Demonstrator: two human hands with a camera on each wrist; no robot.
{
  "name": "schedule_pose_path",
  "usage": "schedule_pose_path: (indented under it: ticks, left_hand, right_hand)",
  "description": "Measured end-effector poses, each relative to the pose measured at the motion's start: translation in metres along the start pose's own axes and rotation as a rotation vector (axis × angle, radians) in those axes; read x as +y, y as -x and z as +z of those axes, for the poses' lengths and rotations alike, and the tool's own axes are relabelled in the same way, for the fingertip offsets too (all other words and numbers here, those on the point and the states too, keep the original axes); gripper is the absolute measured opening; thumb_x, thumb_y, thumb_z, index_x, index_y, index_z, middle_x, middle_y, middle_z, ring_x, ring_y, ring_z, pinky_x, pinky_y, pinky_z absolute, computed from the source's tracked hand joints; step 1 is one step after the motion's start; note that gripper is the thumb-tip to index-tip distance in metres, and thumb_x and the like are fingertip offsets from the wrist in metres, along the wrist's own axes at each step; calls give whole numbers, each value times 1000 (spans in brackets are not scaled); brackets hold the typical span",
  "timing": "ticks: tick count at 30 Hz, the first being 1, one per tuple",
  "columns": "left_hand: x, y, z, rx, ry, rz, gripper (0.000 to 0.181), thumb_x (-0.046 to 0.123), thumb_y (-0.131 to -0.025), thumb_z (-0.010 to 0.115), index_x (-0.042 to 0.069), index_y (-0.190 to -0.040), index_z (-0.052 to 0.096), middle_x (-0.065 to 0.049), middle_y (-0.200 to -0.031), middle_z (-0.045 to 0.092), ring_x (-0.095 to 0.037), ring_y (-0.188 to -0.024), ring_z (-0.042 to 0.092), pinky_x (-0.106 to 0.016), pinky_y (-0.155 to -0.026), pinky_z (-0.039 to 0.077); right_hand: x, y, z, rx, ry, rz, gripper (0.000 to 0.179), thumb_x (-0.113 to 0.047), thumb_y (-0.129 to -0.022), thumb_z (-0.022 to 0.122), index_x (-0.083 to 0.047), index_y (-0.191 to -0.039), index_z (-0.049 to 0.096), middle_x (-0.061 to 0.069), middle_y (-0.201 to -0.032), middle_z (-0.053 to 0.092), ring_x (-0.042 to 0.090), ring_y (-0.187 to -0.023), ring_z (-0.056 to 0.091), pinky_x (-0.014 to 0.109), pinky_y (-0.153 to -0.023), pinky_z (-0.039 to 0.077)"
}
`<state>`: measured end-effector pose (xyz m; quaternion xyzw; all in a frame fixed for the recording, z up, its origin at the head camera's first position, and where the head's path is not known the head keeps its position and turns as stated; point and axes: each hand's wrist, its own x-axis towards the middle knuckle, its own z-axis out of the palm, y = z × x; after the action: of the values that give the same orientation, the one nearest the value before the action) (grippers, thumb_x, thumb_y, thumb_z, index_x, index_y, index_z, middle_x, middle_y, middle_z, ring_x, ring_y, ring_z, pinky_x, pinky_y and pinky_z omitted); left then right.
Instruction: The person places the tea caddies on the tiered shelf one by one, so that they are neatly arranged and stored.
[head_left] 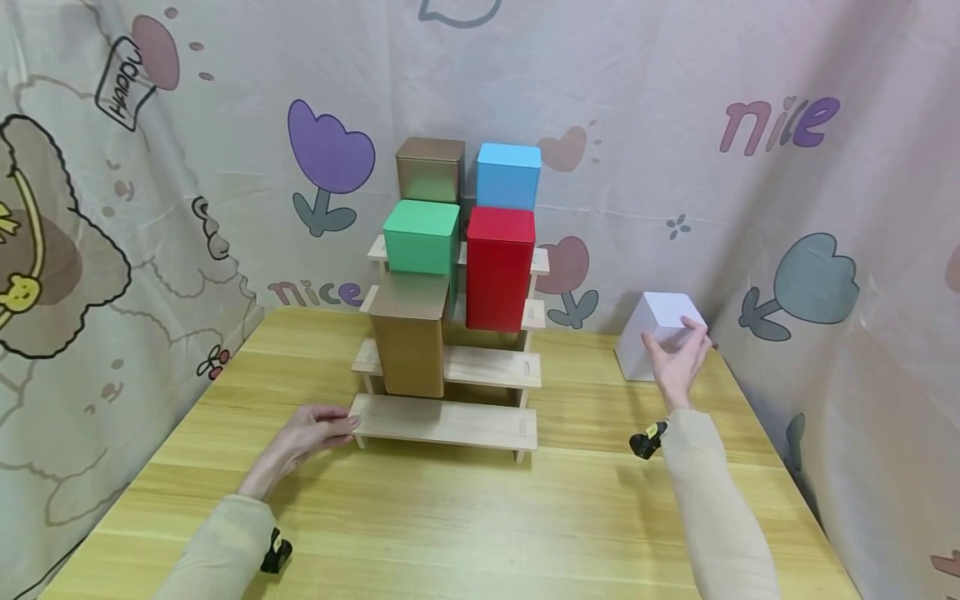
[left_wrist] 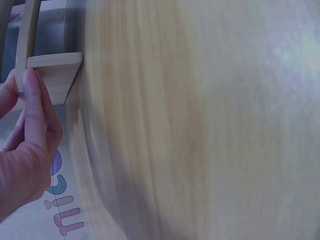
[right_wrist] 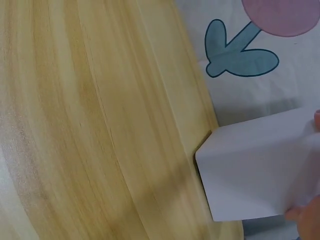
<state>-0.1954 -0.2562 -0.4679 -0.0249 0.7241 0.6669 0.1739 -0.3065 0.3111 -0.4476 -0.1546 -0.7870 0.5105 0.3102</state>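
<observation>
A light wooden stepped rack stands on the table. My left hand pinches the left end of its lowest step between thumb and fingers; the left wrist view shows the fingertips on the board's edge. Right of the rack, near the table's back edge, a white box stands upright. The thumb and fingers of my right hand grip its upper part from both sides. In the right wrist view the white box reaches down to the tabletop, with only fingertips visible at the right edge.
On the rack's upper steps stand a tan box, a green box, a red box, a bronze box and a blue box. A patterned curtain hangs around the wooden table.
</observation>
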Motion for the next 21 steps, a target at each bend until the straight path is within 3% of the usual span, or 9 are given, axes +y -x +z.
schedule_pose_path:
  ticks: [11, 21]
  left_hand:
    - [-2, -2, 0, 4, 29, 1, 60, 2, -97, 63, -27, -139, 31, -4, -100, 66, -7, -86, 70, -19, -85, 64]
    - [-3, -2, -1, 0, 37, 7, 58, 2, -97, 62, -27, -138, 32, -2, -99, 67, -6, -86, 70, -19, -84, 64]
  right_hand:
    - [-9, 0, -6, 15, 3, -56, 73, -17, -82, 81, -18, -144, 40, 21, -149, 36, 40, -141, 36, 61, -121, 37]
    - [-31, 4, -14, -34, -16, -95, 73, -18, -83, 80, -16, -145, 41, 20, -147, 39, 34, -136, 40, 59, -114, 45]
